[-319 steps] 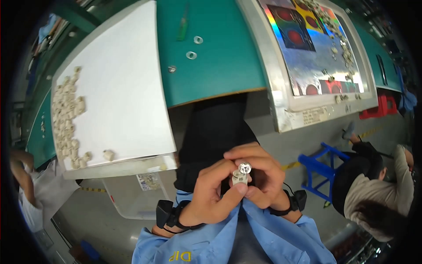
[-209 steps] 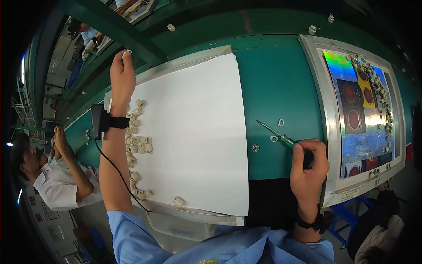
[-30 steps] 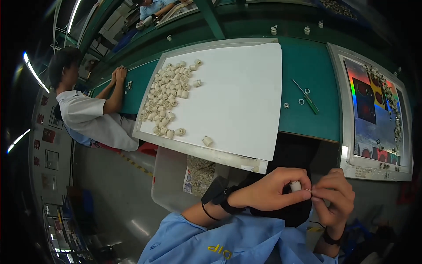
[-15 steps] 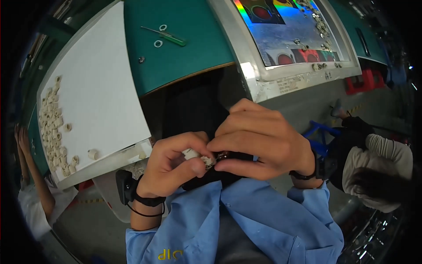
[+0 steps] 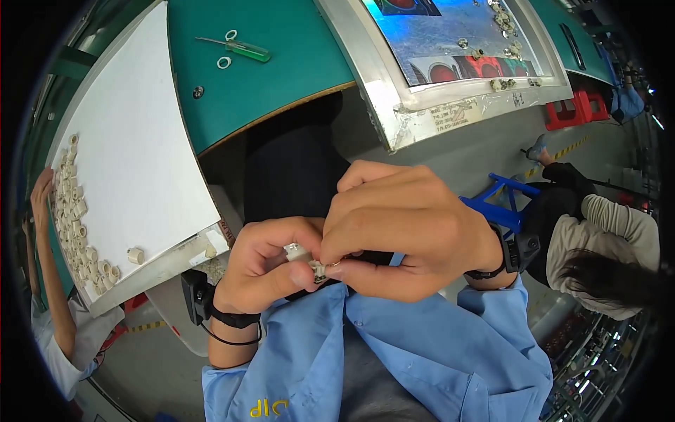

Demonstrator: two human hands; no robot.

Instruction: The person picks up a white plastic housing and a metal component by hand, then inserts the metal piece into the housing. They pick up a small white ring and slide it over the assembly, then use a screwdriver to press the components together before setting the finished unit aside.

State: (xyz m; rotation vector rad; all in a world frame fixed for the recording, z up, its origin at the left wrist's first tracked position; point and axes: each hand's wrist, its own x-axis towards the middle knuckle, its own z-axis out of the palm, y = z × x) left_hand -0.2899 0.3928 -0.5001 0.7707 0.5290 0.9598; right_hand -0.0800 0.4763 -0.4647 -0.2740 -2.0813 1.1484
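My left hand [image 5: 264, 267] is closed around a small cream-white plastic fitting [image 5: 296, 252], pinched between thumb and bent fingers. At the thumb tip shows a second little part [image 5: 318, 270], pale with darker, metal-looking bits; I cannot tell whether the two are joined. Thumb and forefinger of my right hand [image 5: 411, 235] press together against that part's right side. Whatever lies inside the right pinch is mostly hidden by the fingers. Both hands meet above my lap, in front of my blue jacket.
Left, a white board [image 5: 144, 165] carries many cream cylindrical fittings [image 5: 70, 200]. A green-handled screwdriver [image 5: 247, 50] and white rings [image 5: 223, 62] lie on the green table [image 5: 281, 88]. A framed tray [image 5: 383, 95] with small parts stands right. Beyond are a red stool [image 5: 562, 112] and other people.
The view has shifted, so the tables appear further up and left. My right fingertips have closed in on the small part, and the dark shiny piece between them is now mostly covered.
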